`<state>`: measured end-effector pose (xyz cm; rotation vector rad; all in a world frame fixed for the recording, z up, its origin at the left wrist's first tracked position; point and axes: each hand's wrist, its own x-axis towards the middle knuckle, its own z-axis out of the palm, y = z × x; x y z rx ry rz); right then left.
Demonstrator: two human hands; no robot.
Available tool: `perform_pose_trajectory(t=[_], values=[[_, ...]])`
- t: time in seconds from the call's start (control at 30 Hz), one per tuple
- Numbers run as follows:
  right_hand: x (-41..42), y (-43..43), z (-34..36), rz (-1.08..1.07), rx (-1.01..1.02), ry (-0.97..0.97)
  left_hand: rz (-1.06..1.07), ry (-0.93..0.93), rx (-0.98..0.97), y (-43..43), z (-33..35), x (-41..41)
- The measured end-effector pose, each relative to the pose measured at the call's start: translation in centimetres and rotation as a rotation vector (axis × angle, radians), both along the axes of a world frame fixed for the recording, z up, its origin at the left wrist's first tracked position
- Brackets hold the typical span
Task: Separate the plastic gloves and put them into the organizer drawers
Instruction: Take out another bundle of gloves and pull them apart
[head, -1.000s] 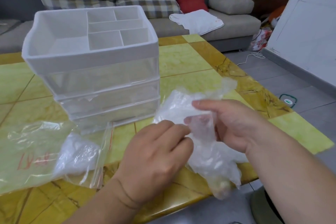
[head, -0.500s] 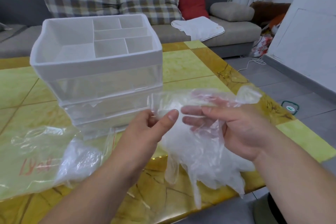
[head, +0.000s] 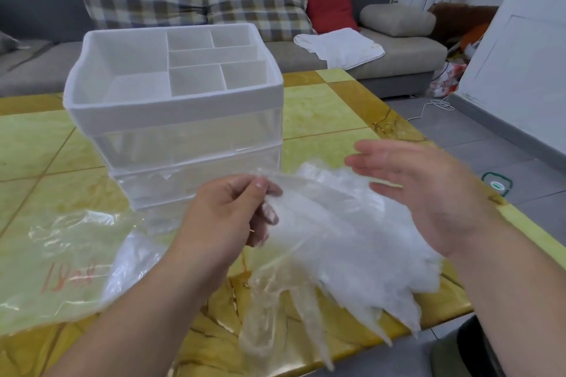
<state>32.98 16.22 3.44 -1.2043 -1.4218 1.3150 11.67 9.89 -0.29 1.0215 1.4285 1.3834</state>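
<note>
The task is at its start. The left hand pinches the top edge of a clump of gloves between thumb and fingers, and the clump hangs in the air above the near edge of the surface, its thin finger-ends trailing down. The right hand is spread, its fingers straight and holding nothing, just beside the clump; blur hides whether it touches. No single glove looks pulled free yet. The organizer stands behind the hands, and its clear drawers are all closed and seem to hold nothing. A bag on the left seems to hold more white plastic. So separating, opening a drawer and stowing all remain.
</note>
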Motion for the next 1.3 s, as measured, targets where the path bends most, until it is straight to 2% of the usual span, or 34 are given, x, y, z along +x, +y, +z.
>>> perform_pose_trajectory(t=[0.17,0.2,0.27,0.3,0.4,0.5,0.7,0.77,0.9,1.03,1.07,1.13,1.2,1.27,1.3], values=[[-2.2,-1.9,-0.1,0.425,-0.040,-0.467,-0.059,0.057,0.046,-0.3,-0.4,0.3],[-2.5,-2.1,-0.5,0.464,-0.010,-0.551,-0.052,0.061,0.045,-0.3,-0.4,0.3],[-2.8,-2.0,-1.0,0.402,0.089,-0.635,-0.041,0.069,0.029,-0.3,-0.4,0.2],[-2.9,-1.8,-1.1,0.342,0.097,-0.598,-0.046,0.063,0.021,-0.3,-0.4,0.1],[-2.7,-1.3,-0.8,0.210,-0.043,-0.264,-0.081,0.056,-0.013,-0.3,-0.3,-0.4],[-2.5,-1.1,-0.5,0.131,-0.185,-0.131,-0.067,0.027,-0.056,-0.1,-0.4,-0.8],[-2.4,-0.7,-1.3,0.127,-0.337,-0.107,-0.120,0.016,-0.153,-0.3,-0.3,-0.9],[-2.5,-0.9,-1.3,0.176,-0.273,-0.142,-0.154,-0.059,-0.203,-0.4,-0.2,-0.8],[-2.5,-0.8,-1.9,0.251,-0.225,-0.197,-0.195,-0.345,-0.348,-0.3,-0.6,-0.6],[-2.4,-0.5,-2.4,0.244,-0.241,-0.258,-0.335,-0.370,-0.445,-0.8,-1.9,-0.3],[-2.3,-0.1,-2.6,0.181,-0.237,-0.258,-0.341,-0.338,-0.443,-0.8,-2.0,-0.1],[-1.5,1.1,-3.2,0.003,-0.137,-0.323,-0.319,-0.132,-0.388,-0.8,-2.2,0.1],[-0.2,2.4,-3.9,-0.149,0.104,-0.573,-0.314,0.161,-0.260,-0.8,-2.6,0.1],[0.5,3.2,-4.1,-0.159,0.281,-0.772,-0.346,0.358,-0.149,-0.8,-2.3,0.4],[0.7,3.5,-4.1,-0.111,0.305,-0.827,-0.388,0.409,-0.132,-0.8,-2.2,0.6]])
